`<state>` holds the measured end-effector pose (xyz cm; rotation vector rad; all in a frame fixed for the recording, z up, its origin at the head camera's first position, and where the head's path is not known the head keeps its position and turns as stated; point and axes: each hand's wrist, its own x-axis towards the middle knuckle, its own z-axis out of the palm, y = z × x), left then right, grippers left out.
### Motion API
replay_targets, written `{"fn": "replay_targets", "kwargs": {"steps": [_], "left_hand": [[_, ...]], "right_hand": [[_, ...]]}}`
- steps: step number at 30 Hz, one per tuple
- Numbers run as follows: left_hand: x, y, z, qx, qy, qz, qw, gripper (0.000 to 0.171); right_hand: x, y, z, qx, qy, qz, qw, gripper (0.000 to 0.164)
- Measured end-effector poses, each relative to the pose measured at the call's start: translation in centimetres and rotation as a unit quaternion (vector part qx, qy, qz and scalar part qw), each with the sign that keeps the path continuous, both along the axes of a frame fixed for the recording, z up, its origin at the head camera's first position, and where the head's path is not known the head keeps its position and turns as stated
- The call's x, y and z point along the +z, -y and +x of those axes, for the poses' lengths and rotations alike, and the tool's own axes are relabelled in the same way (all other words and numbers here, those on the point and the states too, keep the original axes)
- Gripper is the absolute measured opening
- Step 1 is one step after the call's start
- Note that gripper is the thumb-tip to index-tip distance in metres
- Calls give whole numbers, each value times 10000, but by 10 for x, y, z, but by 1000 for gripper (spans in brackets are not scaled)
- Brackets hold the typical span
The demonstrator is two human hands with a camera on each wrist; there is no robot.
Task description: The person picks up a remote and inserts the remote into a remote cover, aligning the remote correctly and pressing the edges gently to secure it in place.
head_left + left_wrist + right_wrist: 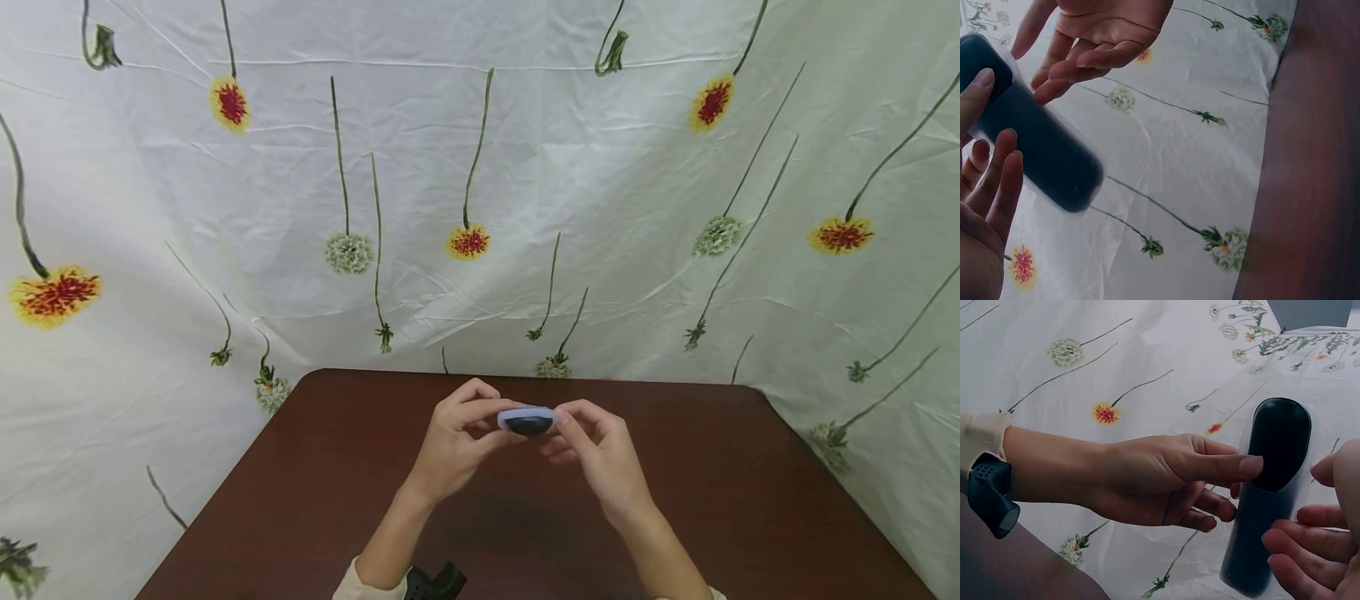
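A long, dark remote control (1249,540) with a glossy rounded end sits in a translucent cover, held up above the table. In the head view the remote control (528,423) shows end-on as a dark dome with a pale blue rim. My left hand (450,442) grips it from the left side, thumb on the glossy part and fingers behind. On the other side, my right hand (603,454) has its fingers loosely bent right at the cover's edge. In the right wrist view the right hand's thumb is apart from the remote.
The dark brown table (337,500) lies below both hands. A white cloth (420,167) printed with flowers hangs behind and at both sides of it. A black strap device (435,582) sits on the left wrist, by the cream sleeve (366,583).
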<state>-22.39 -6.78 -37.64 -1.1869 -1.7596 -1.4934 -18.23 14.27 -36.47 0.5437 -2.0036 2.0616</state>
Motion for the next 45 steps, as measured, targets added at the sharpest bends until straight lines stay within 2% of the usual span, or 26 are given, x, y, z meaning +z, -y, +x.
{"fn": "replay_targets", "kwargs": {"steps": [4, 7, 12, 17, 21, 23, 28, 38, 45], "left_hand": [[-1, 0, 0, -207, 113, 182, 9996, 32], [-3, 0, -1, -274, 154, 241, 9992, 30], [-3, 1, 0, -290, 289, 202, 9990, 24], [0, 1, 4, -360, 764, 76, 9964, 14], [2, 0, 7, -434, 1203, -188, 9916, 2], [3, -1, 9, -504, 1361, -334, 9888, 3], [2, -2, 11, -529, 1503, -463, 9861, 2], [1, 0, 11, -422, 1658, -154, 9851, 5], [0, 1, 8, -382, 1359, 129, 9899, 13]], "right_hand": [[-3, 0, -1, -335, -531, 368, 9974, 12], [-6, 0, -1, -511, -1038, 571, 9916, 8], [-12, 0, -3, -528, -1780, 759, 9797, 21], [-13, 2, -4, -563, -2180, 936, 9698, 26], [-14, 4, -4, -669, -2379, 1197, 9616, 28], [-14, 5, -4, -688, -2466, 1304, 9578, 29], [-15, 6, -4, -449, -2337, 1223, 9635, 26], [-13, 5, -2, -25, -1833, 888, 9790, 28], [-16, 4, -3, -63, -1494, 926, 9844, 28]]}}
